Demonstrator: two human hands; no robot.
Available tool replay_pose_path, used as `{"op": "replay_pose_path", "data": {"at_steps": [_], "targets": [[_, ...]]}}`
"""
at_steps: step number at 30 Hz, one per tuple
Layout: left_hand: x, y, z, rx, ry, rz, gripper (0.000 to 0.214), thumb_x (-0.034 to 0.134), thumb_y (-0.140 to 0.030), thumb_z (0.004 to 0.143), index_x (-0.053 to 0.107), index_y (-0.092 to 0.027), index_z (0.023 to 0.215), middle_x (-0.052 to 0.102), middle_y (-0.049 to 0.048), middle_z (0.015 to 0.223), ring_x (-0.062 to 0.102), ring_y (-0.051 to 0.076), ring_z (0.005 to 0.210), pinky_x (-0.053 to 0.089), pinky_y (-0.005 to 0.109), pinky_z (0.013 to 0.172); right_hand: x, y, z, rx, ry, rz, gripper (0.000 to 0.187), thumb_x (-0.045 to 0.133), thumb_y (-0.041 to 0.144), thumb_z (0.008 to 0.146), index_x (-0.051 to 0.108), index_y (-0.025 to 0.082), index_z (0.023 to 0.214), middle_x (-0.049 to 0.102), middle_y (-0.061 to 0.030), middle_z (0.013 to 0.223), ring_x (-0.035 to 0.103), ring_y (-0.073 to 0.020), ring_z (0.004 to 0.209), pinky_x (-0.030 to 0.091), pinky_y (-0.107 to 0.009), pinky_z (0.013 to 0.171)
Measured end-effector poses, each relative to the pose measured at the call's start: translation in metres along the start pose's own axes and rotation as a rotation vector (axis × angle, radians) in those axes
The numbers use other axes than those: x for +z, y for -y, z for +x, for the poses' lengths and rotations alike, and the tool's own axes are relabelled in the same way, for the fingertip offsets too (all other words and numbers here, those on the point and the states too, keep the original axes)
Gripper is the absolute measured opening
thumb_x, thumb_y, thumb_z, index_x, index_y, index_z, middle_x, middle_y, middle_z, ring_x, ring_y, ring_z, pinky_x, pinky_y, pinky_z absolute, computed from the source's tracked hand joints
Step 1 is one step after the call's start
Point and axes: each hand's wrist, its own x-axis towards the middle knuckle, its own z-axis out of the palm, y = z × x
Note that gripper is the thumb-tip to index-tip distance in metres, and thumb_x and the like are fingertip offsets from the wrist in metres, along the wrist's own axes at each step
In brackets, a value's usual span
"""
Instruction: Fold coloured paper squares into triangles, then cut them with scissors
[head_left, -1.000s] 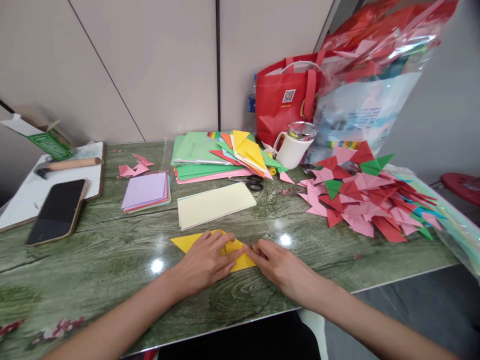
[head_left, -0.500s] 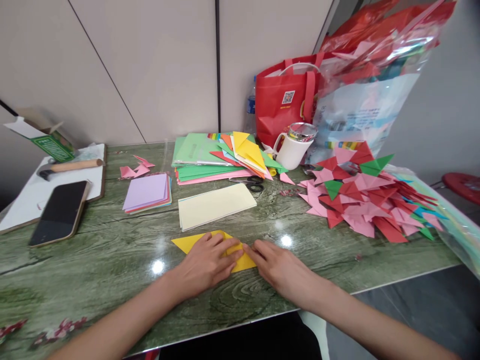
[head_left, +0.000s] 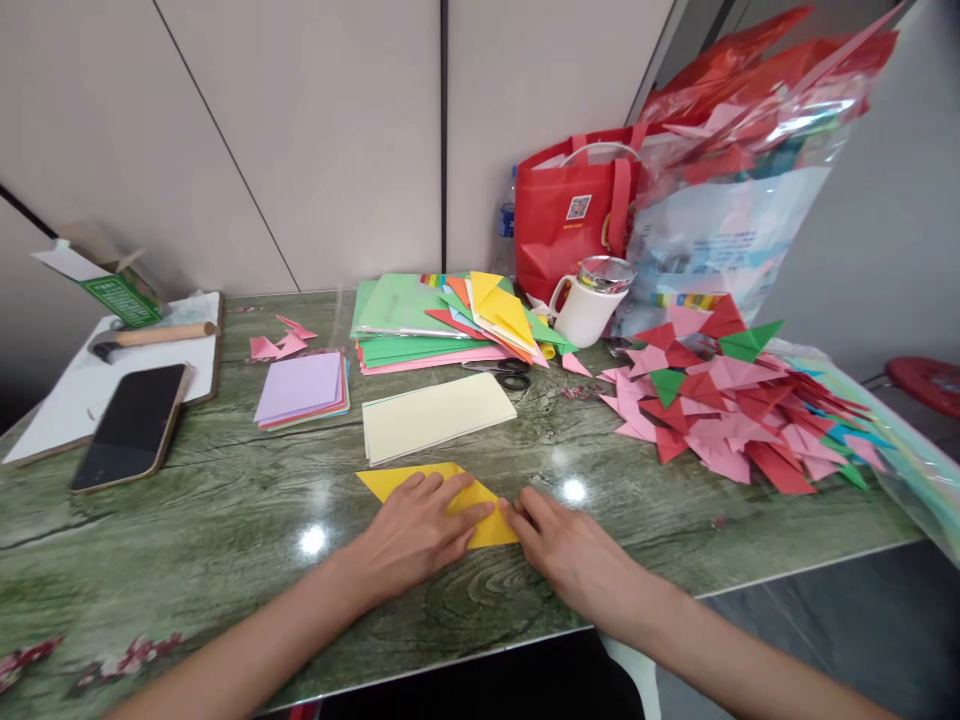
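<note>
Item: flat folded sheet of bright yellow paper (head_left: 487, 532), pointed at its left end, lying near the front edge of a green wood-grained tabletop (head_left: 210, 540). Dial centre here, twelve towards the pale panelled wall (head_left: 330, 130). Placed, I judge, for easy reach by both arms.

Item: left hand (head_left: 424, 525). Palm down over the sheet's middle, fingers spread on it, clasping nothing; apparently a weight against slipping.

Item: right hand (head_left: 559, 535). At three o'clock, fingers curled, thumb and forefinger at the sheet's slanting right side, seemingly steadying that edge. Whether they pinch or merely press, I can't make out.

Twelve o'clock: oblong cream paper sheets (head_left: 439, 415), just beyond the fingers, probably for handiness.

One o'clock: black-handled scissors (head_left: 514, 375); farther out, a white mug with a silvery lid (head_left: 589, 312), likely set back from the paper.

Two o'clock: loose heap of pink, red and green folded paper pieces (head_left: 720, 385), seemingly put aside to leave working room.

Between ten and eleven: square paper stack, lilac on top (head_left: 301, 388), squared up perhaps for lifting singly.
</note>
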Motion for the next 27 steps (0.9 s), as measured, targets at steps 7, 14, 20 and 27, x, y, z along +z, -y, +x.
{"op": "replay_pose_path", "data": {"at_steps": [7, 14, 20, 27], "targets": [[0.015, 0.0, -0.001, -0.004, -0.095, 0.028, 0.037, 0.048, -0.025, 0.092, 0.053, -0.011, 0.126, 0.06, 0.0125, 0.121, 0.06, 0.027, 0.099, 0.049, 0.041, 0.083, 0.004, -0.002, -0.024, -0.013, -0.021, -0.02, 0.041, 0.047, -0.003, 0.072, 0.051, 0.009, 0.111, 0.059, -0.0091, 0.09, 0.06, -0.0191, 0.073, 0.045, -0.024, 0.051], [0.017, 0.0, -0.003, -0.045, -0.136, 0.043, 0.035, 0.046, -0.024, 0.091, 0.053, -0.013, 0.123, 0.058, 0.0143, 0.122, 0.06, 0.027, 0.104, 0.05, 0.04, 0.086, 0.012, 0.002, -0.046, -0.009, -0.116, -0.067, 0.041, 0.048, 0.0, 0.073, 0.051, 0.005, 0.114, 0.06, -0.0104, 0.086, 0.06, -0.0192, 0.069, 0.048, -0.026, 0.052], [0.009, -0.005, -0.003, -0.149, -0.088, 0.032, 0.044, 0.054, -0.027, 0.085, 0.05, -0.01, 0.125, 0.054, 0.0185, 0.128, 0.058, 0.03, 0.11, 0.051, 0.042, 0.088, 0.013, 0.002, -0.04, 0.057, -0.155, -0.04, 0.018, 0.048, 0.007, 0.084, 0.059, 0.012, 0.097, 0.06, -0.0072, 0.078, 0.061, -0.0193, 0.062, 0.046, -0.027, 0.048], [0.01, -0.006, -0.003, -0.173, -0.114, -0.016, 0.046, 0.062, -0.026, 0.08, 0.051, -0.007, 0.121, 0.055, 0.0204, 0.126, 0.061, 0.03, 0.106, 0.052, 0.042, 0.088, -0.008, 0.002, 0.007, 0.318, -0.028, 0.284, 0.016, 0.065, 0.011, 0.079, 0.059, 0.017, 0.093, 0.062, -0.0075, 0.091, 0.065, -0.0222, 0.077, 0.051, -0.032, 0.065]]}}
